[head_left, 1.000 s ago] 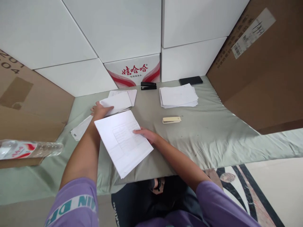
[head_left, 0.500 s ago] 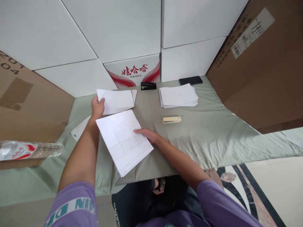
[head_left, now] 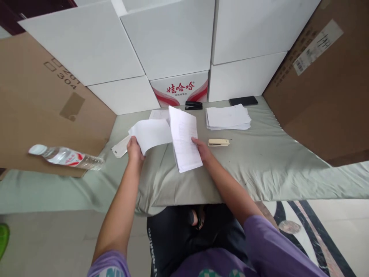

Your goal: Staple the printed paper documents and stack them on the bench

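Note:
My left hand [head_left: 136, 151] pinches the near left edge of a blank white sheet of paper [head_left: 152, 132], which bends in the air. In my right hand [head_left: 202, 149] is a printed stack of papers [head_left: 186, 138], tilted up, with the thumb on its front face. The stack's left edge meets or overlaps the right end of the blank sheet. Behind them, another paper [head_left: 158, 114] lies on the cloth, partly covered. A cream stapler [head_left: 218, 142] rests just right of my right hand. Farther back stands a black stapler [head_left: 193, 105].
A paper pile [head_left: 227, 116] and a black phone [head_left: 243, 100] lie back right. White boxes [head_left: 178, 42] wall off the rear, with cardboard boxes [head_left: 325, 96] at the sides. A plastic bottle [head_left: 67, 157] is at left, near a white flat item [head_left: 121, 147].
My left hand has drawn its sheet nearer and the sheet now curves. My right hand has raised the printed stack from a flatter tilt to a steeper one. The view has shifted left.

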`<state>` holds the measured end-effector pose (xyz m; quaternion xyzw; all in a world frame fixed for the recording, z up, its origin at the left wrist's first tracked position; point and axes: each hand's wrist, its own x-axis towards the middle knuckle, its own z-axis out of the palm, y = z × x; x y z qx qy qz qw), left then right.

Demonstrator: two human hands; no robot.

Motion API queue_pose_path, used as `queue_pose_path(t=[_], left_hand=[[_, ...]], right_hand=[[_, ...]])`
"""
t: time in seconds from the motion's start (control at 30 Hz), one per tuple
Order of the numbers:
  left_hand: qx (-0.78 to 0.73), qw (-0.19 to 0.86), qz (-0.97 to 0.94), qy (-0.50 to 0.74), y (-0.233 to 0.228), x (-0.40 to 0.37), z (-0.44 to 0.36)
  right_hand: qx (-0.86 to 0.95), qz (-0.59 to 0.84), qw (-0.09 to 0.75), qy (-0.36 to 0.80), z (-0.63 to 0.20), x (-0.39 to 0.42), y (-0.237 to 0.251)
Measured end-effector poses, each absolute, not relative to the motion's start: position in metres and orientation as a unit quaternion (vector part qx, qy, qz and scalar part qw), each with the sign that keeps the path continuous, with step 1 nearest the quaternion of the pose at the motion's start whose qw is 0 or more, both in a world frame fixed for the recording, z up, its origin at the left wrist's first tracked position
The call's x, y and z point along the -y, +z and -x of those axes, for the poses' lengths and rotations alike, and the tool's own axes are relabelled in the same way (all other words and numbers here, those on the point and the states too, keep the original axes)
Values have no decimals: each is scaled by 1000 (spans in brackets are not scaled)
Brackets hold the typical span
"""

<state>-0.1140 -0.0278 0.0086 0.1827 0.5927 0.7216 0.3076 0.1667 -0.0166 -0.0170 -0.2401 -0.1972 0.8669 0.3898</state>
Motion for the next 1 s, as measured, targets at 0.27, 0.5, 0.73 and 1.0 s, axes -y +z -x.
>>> queue_pose_path(t=[0.27, 0.5, 0.73, 1.0], left_hand=[[-504, 380, -106, 768, 4, 96, 65], [-507, 529, -137, 667, -10, 173, 23], [-549, 569, -118, 601, -13, 190, 33], [-665, 564, -270, 407, -6, 151, 86]], right_hand=[[182, 326, 448, 812, -159, 35, -25], [324, 424, 469, 704, -161, 56, -54], [546, 399, 432, 597, -161, 62, -51], [619, 388, 377, 569, -160, 60, -51]])
